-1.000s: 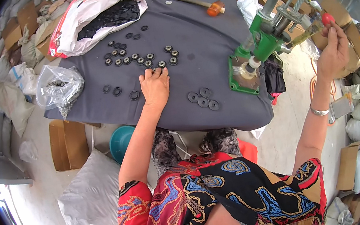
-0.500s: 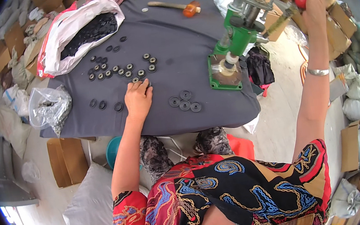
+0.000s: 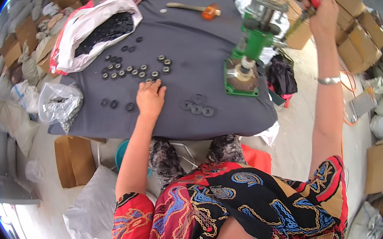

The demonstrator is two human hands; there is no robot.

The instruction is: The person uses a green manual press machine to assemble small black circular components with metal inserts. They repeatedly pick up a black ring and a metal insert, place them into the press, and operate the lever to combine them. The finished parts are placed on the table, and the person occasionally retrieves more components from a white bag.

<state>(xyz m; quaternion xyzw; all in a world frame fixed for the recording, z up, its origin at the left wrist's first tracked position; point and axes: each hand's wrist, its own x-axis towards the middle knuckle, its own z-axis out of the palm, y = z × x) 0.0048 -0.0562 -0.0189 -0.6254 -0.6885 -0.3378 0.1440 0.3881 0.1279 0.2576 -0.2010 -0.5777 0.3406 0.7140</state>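
My left hand [image 3: 151,98] rests low over the table, its fingertips against a small black wheel with a metal centre [image 3: 149,81] and its thumb held apart. Just beyond it lie several similar black wheels with bearings [image 3: 155,74]. To the right stands a green hand press [image 3: 257,36], bolted to a square green base [image 3: 243,92]. Its lever [image 3: 298,25] ends in a red ball knob [image 3: 315,0], and my raised right hand [image 3: 324,12] is closed around that end. Under the press's ram sits a pale round piece [image 3: 245,67].
Several flat black discs [image 3: 196,109] lie near the table's front edge. A white sack of black parts [image 3: 104,34] and a clear plastic bag [image 3: 61,105] are at the left. An orange-headed mallet [image 3: 210,12] lies at the back. Cardboard boxes [image 3: 356,49] stand beyond my right arm.
My right hand has shifted left and now wraps more closely around the lever end. My left fingertips stay by the same group of wheels. The whole view has shifted slightly.
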